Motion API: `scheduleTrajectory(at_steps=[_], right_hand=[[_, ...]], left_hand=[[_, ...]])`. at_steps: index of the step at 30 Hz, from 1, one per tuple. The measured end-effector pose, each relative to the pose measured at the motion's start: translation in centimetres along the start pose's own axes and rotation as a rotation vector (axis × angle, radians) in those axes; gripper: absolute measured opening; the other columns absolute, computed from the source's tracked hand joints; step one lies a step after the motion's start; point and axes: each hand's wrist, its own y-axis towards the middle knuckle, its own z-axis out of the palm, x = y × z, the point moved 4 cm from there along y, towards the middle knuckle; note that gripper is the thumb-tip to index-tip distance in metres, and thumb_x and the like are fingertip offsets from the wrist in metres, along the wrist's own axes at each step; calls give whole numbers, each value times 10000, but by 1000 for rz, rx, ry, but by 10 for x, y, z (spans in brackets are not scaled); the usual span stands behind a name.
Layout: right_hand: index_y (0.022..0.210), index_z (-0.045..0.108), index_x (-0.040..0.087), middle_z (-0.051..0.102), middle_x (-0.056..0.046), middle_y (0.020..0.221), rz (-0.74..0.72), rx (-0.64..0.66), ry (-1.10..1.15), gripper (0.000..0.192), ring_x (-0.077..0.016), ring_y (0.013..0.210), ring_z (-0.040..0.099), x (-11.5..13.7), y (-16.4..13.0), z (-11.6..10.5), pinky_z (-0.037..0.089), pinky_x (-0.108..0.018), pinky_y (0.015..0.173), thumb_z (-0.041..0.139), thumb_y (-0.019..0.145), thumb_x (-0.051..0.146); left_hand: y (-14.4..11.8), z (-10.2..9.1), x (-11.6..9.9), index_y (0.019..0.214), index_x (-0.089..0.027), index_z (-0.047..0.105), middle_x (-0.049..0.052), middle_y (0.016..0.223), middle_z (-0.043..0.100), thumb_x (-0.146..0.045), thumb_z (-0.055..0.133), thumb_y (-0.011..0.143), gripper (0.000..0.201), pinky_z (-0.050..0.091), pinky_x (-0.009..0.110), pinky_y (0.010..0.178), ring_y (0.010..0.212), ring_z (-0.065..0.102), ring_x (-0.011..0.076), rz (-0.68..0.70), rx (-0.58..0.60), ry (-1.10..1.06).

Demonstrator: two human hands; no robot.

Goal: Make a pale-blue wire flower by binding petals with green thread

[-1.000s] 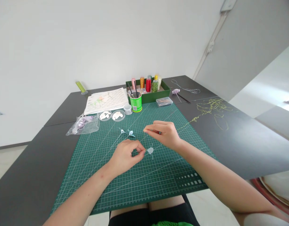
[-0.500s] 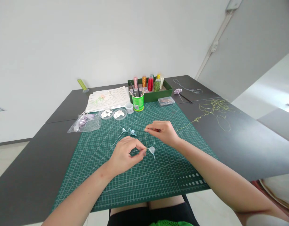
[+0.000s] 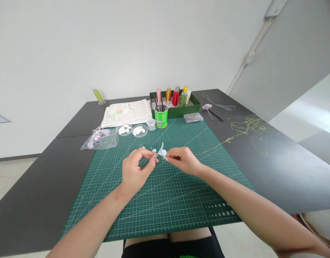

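Note:
Over the green cutting mat (image 3: 165,200) my two hands meet at a small pale blue wired petal (image 3: 162,152). My left hand (image 3: 135,172) pinches near the petal's base with thumb and forefinger. My right hand (image 3: 182,160) pinches the thin wire or thread on the petal's right side. Another pale blue petal piece (image 3: 153,149) lies on the mat just behind my left fingertips. Fine thread runs from my right hand toward a tangle of yellow-green thread (image 3: 247,127) on the dark table.
At the mat's far edge stand a green cup of tools (image 3: 161,116), a green box with thread spools (image 3: 178,102), a clear small case (image 3: 193,117), two round dishes of white pieces (image 3: 132,129), a plastic bag of purple pieces (image 3: 100,139) and a printed sheet (image 3: 127,113).
Both hands came together and moved away from me; the petal rose from beside my left fingers to between both hands. The view shifted slightly.

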Motion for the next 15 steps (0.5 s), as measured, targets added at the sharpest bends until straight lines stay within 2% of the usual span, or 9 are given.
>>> scheduleTrajectory(at_steps=[8, 15], right_hand=[[834, 751, 155, 667, -18, 651, -129, 15, 2, 214, -112, 594, 576, 16, -3, 6, 439, -218, 578, 599, 967, 226], [853, 733, 153, 688, -23, 685, -263, 17, -6, 222, -104, 605, 586, 41, -10, 4, 458, -203, 570, 569, 993, 202]], left_hand=[[4, -5, 15, 805, -217, 672, -33, 710, 735, -221, 646, 902, 101, 537, 252, 727, 694, 686, 136, -161, -112, 2], [6, 0, 26, 808, -225, 681, -30, 731, 751, -274, 640, 906, 117, 519, 287, 748, 732, 698, 163, -239, -91, 104]])
